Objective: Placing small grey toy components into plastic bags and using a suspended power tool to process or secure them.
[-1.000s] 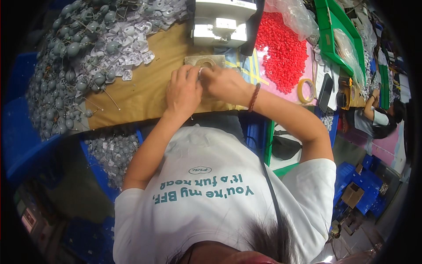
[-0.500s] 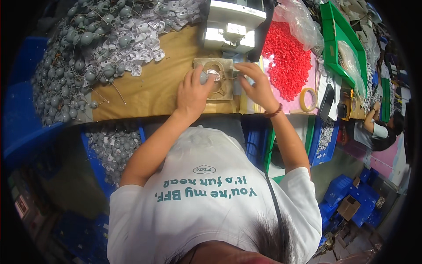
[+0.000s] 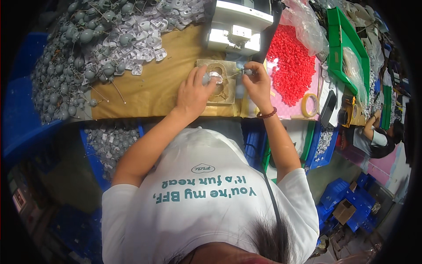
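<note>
closest to me, below the worktop (image 3: 145, 94) edge on my left, a blue bin of grey parts (image 3: 110, 143) sits low by my knee, within a drop of the arm. my forearms come up from there and meet over the small square fixture block (image 3: 224, 94), which sits in the middle of the brown worktop straight ahead of me so both hands can work on it without stretching.

my left hand (image 3: 193, 94) lies over the left side of the block, fingers curled close together and pressing down on a small grey round part (image 3: 214, 78) that rests in the block's ring-shaped recess; it steadies the piece rather than lifting it. my right hand (image 3: 257, 83) is at the block's right edge, fingers pinched narrow on the end of a thin wire lead (image 3: 237, 74) that runs from the part toward the machine. i think the pinch also takes in a small grey cap at the tip, but it is too small to be sure.

to the right, a pile of red plastic pieces (image 3: 292, 66) lies spread on a pink sheet, with a roll of tape (image 3: 310, 104) on its near side. to the far left, a big heap of grey bulbs with wires (image 3: 88, 48) covers the worktop. straight beyond the block stands a grey-white bench machine (image 3: 239, 26), its working head just past my fingertips. far right, another person (image 3: 373, 136) is bent over their own work.
</note>
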`<action>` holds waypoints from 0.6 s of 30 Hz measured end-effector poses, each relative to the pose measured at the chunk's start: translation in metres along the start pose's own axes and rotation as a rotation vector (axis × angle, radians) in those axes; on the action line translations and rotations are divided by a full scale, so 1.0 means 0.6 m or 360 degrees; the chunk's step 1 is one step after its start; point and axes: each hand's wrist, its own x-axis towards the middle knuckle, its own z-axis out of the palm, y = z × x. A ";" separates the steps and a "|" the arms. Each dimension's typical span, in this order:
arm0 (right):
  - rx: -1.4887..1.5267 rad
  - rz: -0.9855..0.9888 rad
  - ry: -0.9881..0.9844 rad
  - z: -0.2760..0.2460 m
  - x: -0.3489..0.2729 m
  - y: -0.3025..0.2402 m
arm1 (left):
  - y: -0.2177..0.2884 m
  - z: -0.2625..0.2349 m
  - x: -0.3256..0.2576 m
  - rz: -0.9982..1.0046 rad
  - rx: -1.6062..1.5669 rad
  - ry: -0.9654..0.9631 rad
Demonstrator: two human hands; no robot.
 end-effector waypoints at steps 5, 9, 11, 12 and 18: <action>0.1463 0.0546 -0.0175 0.019 0.027 -0.038 | -0.001 -0.004 0.000 0.0009 -0.0028 -0.0021; 0.1131 0.0809 -0.0651 0.014 0.042 -0.041 | -0.011 -0.004 -0.003 0.0047 -0.0123 -0.0014; 0.0563 0.0628 -0.0745 0.017 0.054 -0.059 | -0.016 0.000 -0.004 0.0071 -0.0149 0.0040; 0.0263 0.0493 -0.0767 0.022 0.058 -0.068 | -0.017 0.001 -0.005 0.0084 -0.0162 0.0066; -0.0764 0.0011 -0.0817 0.034 0.067 -0.086 | -0.019 0.004 -0.003 0.0122 -0.0129 0.0136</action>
